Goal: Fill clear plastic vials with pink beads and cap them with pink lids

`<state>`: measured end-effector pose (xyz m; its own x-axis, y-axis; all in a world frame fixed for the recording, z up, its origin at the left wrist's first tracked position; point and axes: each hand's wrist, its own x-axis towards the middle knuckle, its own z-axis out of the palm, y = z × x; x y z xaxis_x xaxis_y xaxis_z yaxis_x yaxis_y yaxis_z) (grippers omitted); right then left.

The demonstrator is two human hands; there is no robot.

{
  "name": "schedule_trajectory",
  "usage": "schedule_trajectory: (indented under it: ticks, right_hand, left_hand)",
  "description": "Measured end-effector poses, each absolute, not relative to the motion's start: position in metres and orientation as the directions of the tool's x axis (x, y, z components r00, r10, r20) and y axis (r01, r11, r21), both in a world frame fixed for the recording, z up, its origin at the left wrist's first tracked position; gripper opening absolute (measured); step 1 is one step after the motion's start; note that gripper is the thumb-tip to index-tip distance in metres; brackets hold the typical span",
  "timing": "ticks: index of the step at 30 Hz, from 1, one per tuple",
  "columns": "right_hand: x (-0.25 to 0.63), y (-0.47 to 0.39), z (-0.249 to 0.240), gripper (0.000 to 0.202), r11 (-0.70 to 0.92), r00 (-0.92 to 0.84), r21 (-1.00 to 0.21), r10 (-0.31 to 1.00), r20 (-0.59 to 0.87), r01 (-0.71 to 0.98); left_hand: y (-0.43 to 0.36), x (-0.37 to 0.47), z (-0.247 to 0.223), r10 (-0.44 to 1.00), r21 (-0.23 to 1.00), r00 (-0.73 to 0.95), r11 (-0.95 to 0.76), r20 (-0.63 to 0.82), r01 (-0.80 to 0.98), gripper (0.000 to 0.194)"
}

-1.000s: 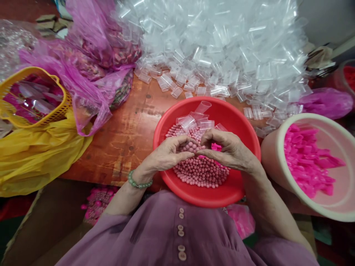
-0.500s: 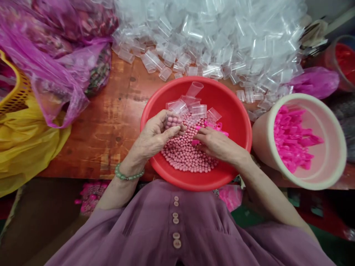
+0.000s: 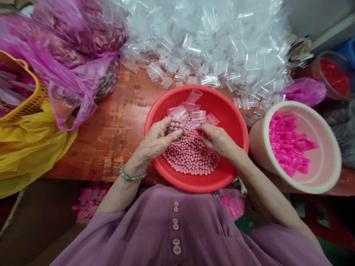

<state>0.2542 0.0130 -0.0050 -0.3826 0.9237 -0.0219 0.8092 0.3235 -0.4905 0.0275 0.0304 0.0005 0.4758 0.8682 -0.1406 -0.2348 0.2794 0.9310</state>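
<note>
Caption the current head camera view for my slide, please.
Over a red basin, the left hand holds pink beads, the right hand a bright pink plastic piece.

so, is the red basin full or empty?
Neither: partly filled. Pink beads cover the middle of the red basin, a few clear tubes lie at their far edge; its right wall shows bare.

Along the table's [image 3: 111,133] front edge: one red basin [image 3: 234,123] and one white bucket [image 3: 325,151]. Above the basin: one left hand [image 3: 155,139], one right hand [image 3: 216,139]. Toward the basin's far rim: at least five clear tubes [image 3: 198,116]. Beads [image 3: 194,159] inside: too many to count. Bracelet [image 3: 132,177]: one. Shirt buttons [image 3: 175,221]: six.
</note>
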Motion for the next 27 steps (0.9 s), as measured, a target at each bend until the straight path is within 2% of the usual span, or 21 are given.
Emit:
schedule_trajectory:
  ticks: [2,4,7,9,11,13,16,18,21,27]
  right_hand:
    - [0.255,0.014,0.001,0.015,0.246,-0.180,-0.751,0.969,0.170,0.613]
    - [0.252,0.013,0.006,0.016,0.180,0.036,-0.920,0.978,0.205,0.347]
    - [0.242,0.008,0.008,0.020,0.152,0.168,-0.987,0.973,0.159,0.054]
    - [0.237,0.003,0.007,0.023,0.164,0.184,-0.987,0.970,0.161,0.000]
    - [0.236,-0.003,0.007,0.022,0.187,0.187,-0.980,0.962,0.197,0.074]
    - [0.238,-0.007,0.009,0.018,0.244,0.163,-0.937,0.943,0.289,0.250]
    - [0.241,-0.010,0.014,0.013,0.401,-0.048,-0.747,0.894,0.446,0.531]
    - [0.242,-0.010,0.016,0.013,0.515,-0.232,-0.587,0.840,0.490,0.625]
    - [0.238,-0.007,0.015,0.015,0.593,-0.357,-0.455,0.786,0.504,0.664]
    - [0.229,-0.007,0.007,0.025,0.593,-0.398,-0.476,0.798,0.452,0.649]
  left_hand:
    - [0.026,0.029,0.001,0.843,0.912,0.512,0.328,-0.164,-0.248,0.024]
    - [0.020,0.031,0.002,0.824,0.894,0.533,0.370,-0.192,-0.252,0.025]
    - [0.010,0.037,0.003,0.807,0.851,0.548,0.433,-0.219,-0.297,0.027]
    - [0.005,0.041,0.003,0.806,0.799,0.552,0.469,-0.213,-0.376,0.029]
    - [0.004,0.044,0.002,0.808,0.750,0.549,0.495,-0.211,-0.440,0.030]
    - [0.003,0.045,0.002,0.819,0.733,0.529,0.497,-0.221,-0.464,0.030]
    - [0.004,0.044,0.003,0.845,0.731,0.480,0.479,-0.235,-0.486,0.032]
    - [0.005,0.042,0.003,0.852,0.730,0.467,0.474,-0.238,-0.492,0.032]
    - [0.005,0.039,0.000,0.845,0.743,0.479,0.477,-0.240,-0.469,0.030]
    - [0.005,0.039,-0.005,0.843,0.750,0.483,0.473,-0.235,-0.462,0.029]
